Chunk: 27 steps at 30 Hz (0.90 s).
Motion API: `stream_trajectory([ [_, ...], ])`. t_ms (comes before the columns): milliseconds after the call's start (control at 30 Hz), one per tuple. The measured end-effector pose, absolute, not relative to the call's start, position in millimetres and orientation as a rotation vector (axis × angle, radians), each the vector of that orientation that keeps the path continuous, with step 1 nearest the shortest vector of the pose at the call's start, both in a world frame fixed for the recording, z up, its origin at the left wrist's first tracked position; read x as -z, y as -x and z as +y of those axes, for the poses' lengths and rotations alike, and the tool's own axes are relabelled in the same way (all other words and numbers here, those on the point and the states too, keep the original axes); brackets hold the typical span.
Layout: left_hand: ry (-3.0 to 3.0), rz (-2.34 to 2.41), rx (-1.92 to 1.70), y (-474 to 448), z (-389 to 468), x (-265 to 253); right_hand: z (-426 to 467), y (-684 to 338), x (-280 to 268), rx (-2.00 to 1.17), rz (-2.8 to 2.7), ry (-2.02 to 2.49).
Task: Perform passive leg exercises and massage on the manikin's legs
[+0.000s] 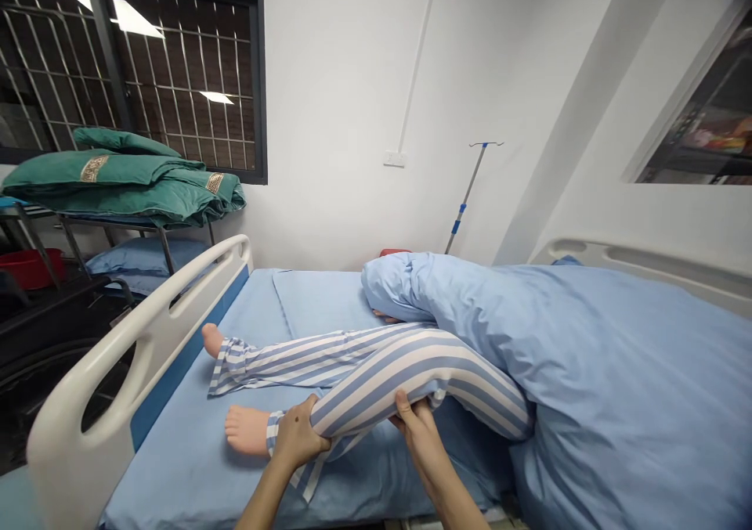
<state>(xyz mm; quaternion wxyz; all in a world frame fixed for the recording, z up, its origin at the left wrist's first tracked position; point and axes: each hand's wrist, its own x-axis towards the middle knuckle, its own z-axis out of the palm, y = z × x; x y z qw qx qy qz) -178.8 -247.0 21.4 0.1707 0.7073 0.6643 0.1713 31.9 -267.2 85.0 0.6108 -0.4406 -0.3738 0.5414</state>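
Note:
A figure, perhaps a manikin, lies on the bed in blue-and-white striped trousers. Its near leg is bent at the knee, while the far leg lies stretched out. My left hand is closed round the lower shin, just above the near bare foot. Under the bent knee, my right hand grips the leg, with its thumb on the near side and its other fingers partly hidden. The far foot points up near the footboard. A light blue quilt covers the figure above the thighs.
The white footboard stands at the left, and a headboard at the far right. Behind the bed rises an IV pole. Green bedding is piled on a rack by the window. A wheelchair and red basin are beyond the footboard.

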Motion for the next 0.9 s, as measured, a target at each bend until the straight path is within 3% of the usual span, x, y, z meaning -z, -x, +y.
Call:
stream_trajectory([
  [900,-2.111,2.028,-0.137,261.8,-282.2,-24.7,-289.8,18.9,-7.5,-1.504,-0.665,1.028],
])
